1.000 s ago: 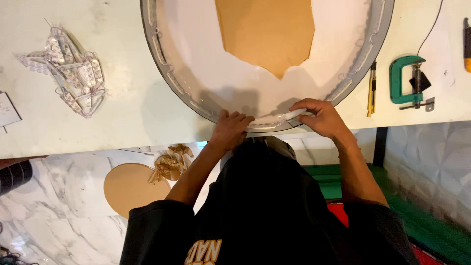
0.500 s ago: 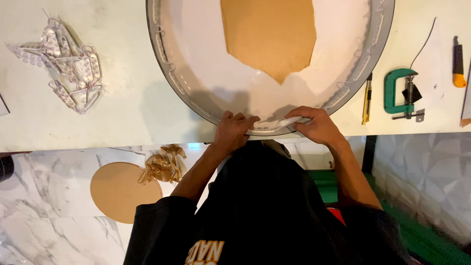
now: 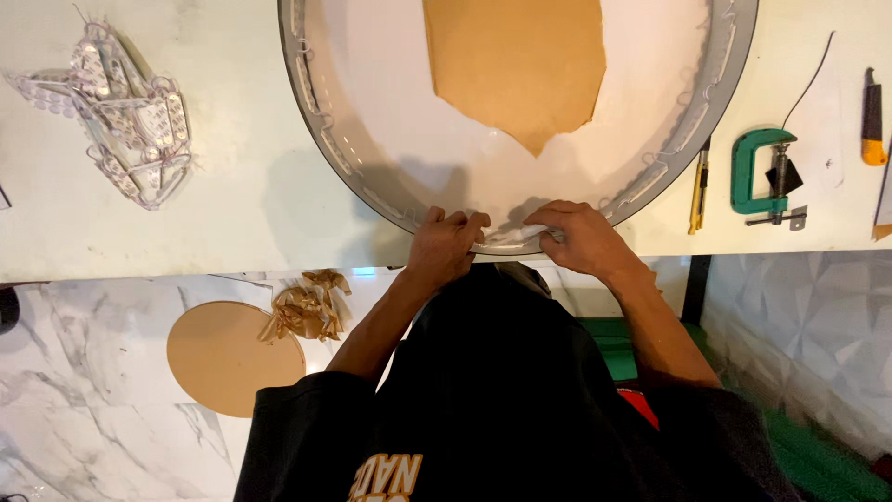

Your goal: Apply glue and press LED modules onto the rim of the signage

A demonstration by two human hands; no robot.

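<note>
A big round metal frame (image 3: 316, 130) lies on the white workbench (image 3: 232, 214), its white inner panel partly covered by brown backing paper (image 3: 520, 65). A chain of small white light modules (image 3: 674, 149) runs along the inside of the rim. My left hand (image 3: 448, 246) and my right hand (image 3: 581, 237) meet at the rim's near edge. Both pinch a small white module (image 3: 525, 234) against the rim there. My black sleeves and shirt fill the lower view.
A loose tangle of white light modules (image 3: 125, 125) lies at the bench's left. To the right are a yellow utility knife (image 3: 697, 186), a green clamp (image 3: 767, 172) and an orange-handled knife (image 3: 872, 116). On the marble floor lie a brown disc (image 3: 228, 353) and crumpled brown paper (image 3: 307, 307).
My hands have stayed at the rim's near edge, with the fingers shifting slightly on the module. My head view has drifted a little to the left.
</note>
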